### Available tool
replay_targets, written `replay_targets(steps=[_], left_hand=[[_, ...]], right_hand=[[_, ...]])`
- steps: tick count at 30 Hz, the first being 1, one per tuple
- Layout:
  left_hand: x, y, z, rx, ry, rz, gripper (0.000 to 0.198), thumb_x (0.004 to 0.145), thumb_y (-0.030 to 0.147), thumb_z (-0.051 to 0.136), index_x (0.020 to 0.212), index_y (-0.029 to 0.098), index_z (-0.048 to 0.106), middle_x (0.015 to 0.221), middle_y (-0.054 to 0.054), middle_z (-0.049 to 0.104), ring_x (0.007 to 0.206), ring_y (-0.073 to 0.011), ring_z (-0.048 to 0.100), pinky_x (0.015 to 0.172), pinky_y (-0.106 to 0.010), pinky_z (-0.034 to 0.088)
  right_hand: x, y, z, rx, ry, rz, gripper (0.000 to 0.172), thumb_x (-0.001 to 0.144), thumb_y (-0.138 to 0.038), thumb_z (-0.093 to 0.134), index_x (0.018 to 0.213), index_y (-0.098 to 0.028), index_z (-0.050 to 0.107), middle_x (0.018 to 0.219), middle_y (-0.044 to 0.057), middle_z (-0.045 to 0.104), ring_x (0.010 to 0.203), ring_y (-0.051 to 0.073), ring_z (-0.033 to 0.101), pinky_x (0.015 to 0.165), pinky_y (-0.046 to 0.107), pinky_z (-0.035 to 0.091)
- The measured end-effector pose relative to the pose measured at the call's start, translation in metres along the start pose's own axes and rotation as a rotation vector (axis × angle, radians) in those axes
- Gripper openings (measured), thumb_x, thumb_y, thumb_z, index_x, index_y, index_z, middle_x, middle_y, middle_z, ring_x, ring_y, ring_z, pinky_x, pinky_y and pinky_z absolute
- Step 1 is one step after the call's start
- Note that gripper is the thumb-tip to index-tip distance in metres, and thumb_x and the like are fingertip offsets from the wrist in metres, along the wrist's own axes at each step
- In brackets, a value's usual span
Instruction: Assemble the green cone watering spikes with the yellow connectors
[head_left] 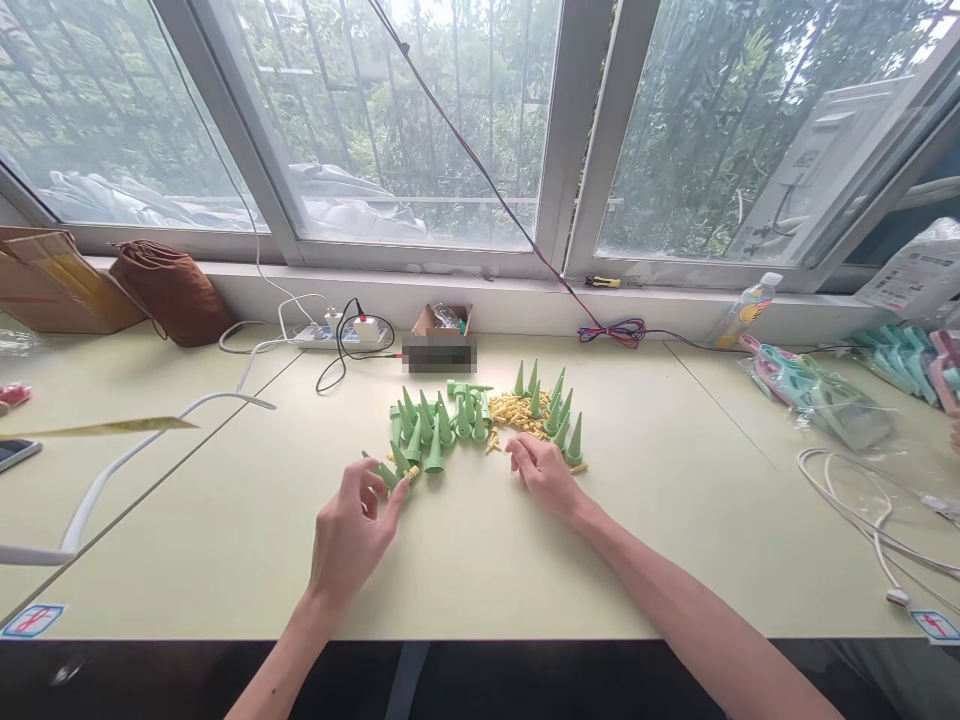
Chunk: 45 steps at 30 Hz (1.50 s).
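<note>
My left hand is at the near left end of a group of green plastic spikes. Its thumb and fingers are curled round a green spike with a ribbed base, partly hidden by the fingers. A small yellow piece shows by the thumb tip. In front of a heap of small yellow plastic pieces, my right hand has its fingers bent together; what they hold, if anything, is hidden. More green spikes stand upright along the right side of the heap.
Behind the spikes are a small cardboard box and a power strip with cables. A bottle, bagged plastic clips and a white cable lie right. A brown pouch sits left, near a white curved strip.
</note>
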<state>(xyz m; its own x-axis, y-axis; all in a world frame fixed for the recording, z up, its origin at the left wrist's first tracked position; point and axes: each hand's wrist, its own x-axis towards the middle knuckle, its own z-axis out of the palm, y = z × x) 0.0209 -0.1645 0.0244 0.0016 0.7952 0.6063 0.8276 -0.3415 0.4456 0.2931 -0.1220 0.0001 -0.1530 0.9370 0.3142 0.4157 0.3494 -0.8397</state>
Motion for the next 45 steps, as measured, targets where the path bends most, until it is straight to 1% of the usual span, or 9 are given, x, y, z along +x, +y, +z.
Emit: replay_targets(steps=[2,4,7,11,17,27,34,41,45], left_hand=[[-0.001,0.01,0.002,0.011,0.172,0.039,0.03,0.083,0.034,0.069,0.1,0.019,0.05,0.066,0.006,0.052,0.045,-0.0065,0.044,0.043,-0.017,0.037],[0.001,0.022,0.007,-0.009,0.248,0.154,0.022,0.082,0.027,0.07,0.092,0.019,0.052,0.06,0.007,0.049,0.045,-0.006,0.043,0.044,-0.016,0.037],[0.013,0.043,0.026,-0.121,0.065,0.306,0.007,0.087,0.019,0.063,0.087,0.02,0.056,0.062,0.005,0.054,0.047,-0.0062,0.044,0.048,-0.017,0.039],[0.041,0.062,0.065,-0.206,-0.101,0.224,0.009,0.09,0.024,0.057,0.098,0.019,0.054,0.06,0.006,0.049,0.048,-0.0081,0.044,0.051,-0.019,0.04],[0.053,0.063,0.101,-0.215,-0.122,0.224,0.035,0.093,0.028,0.051,0.124,0.02,0.038,0.066,0.007,0.046,0.045,-0.0079,0.04,0.046,-0.018,0.032],[0.046,0.058,0.1,-0.48,-0.231,-0.023,0.043,0.093,0.03,0.051,0.133,0.02,0.038,0.058,0.01,0.044,0.047,-0.0094,0.042,0.051,-0.02,0.035],[0.047,0.059,0.101,-0.514,-0.28,-0.033,0.039,0.094,0.034,0.049,0.128,0.015,0.047,0.055,0.009,0.047,0.046,-0.0094,0.042,0.05,-0.021,0.034],[0.049,0.057,0.101,-0.511,-0.331,-0.078,0.042,0.095,0.037,0.048,0.128,0.012,0.049,0.054,0.006,0.052,0.046,-0.0105,0.044,0.051,-0.022,0.037],[0.051,0.055,0.101,-0.503,-0.338,-0.079,0.042,0.095,0.038,0.047,0.127,0.011,0.051,0.056,0.004,0.056,0.047,-0.0113,0.046,0.051,-0.022,0.038]], right_hand=[[0.0,0.0,0.0,-0.01,0.0,-0.003,0.039,0.102,-0.042,0.038,0.077,-0.019,0.058,0.061,-0.002,0.056,0.05,0.011,0.047,0.058,0.023,0.039],[0.0,0.0,0.001,-0.014,-0.002,-0.004,0.038,0.101,-0.041,0.038,0.078,-0.019,0.058,0.062,-0.002,0.056,0.05,0.011,0.047,0.057,0.023,0.038],[0.0,0.001,0.001,-0.018,-0.002,-0.009,0.034,0.1,-0.039,0.041,0.079,-0.019,0.057,0.063,-0.002,0.057,0.052,0.011,0.047,0.056,0.023,0.036],[0.001,0.002,0.002,-0.033,-0.007,-0.015,0.027,0.098,-0.035,0.045,0.08,-0.019,0.057,0.065,-0.002,0.057,0.055,0.012,0.047,0.055,0.023,0.035],[0.0,0.002,0.002,-0.035,-0.005,-0.033,0.027,0.098,-0.034,0.045,0.079,-0.019,0.057,0.067,-0.002,0.056,0.056,0.012,0.047,0.054,0.024,0.035],[-0.001,0.001,0.0,-0.058,0.029,-0.063,0.017,0.092,-0.027,0.054,0.102,-0.018,0.064,0.098,0.006,0.063,0.059,0.011,0.055,0.058,0.026,0.048],[0.0,0.003,0.0,-0.027,-0.029,-0.124,0.029,0.091,-0.018,0.052,0.117,-0.022,0.065,0.12,0.009,0.062,0.069,0.013,0.061,0.062,0.029,0.055],[0.0,0.005,0.0,-0.033,-0.088,-0.153,0.038,0.088,-0.011,0.051,0.122,-0.022,0.065,0.131,0.01,0.061,0.108,0.022,0.063,0.068,0.031,0.058],[0.0,0.006,0.0,-0.048,-0.12,-0.156,0.038,0.088,-0.011,0.051,0.121,-0.022,0.065,0.131,0.009,0.062,0.103,0.021,0.065,0.071,0.032,0.058]])
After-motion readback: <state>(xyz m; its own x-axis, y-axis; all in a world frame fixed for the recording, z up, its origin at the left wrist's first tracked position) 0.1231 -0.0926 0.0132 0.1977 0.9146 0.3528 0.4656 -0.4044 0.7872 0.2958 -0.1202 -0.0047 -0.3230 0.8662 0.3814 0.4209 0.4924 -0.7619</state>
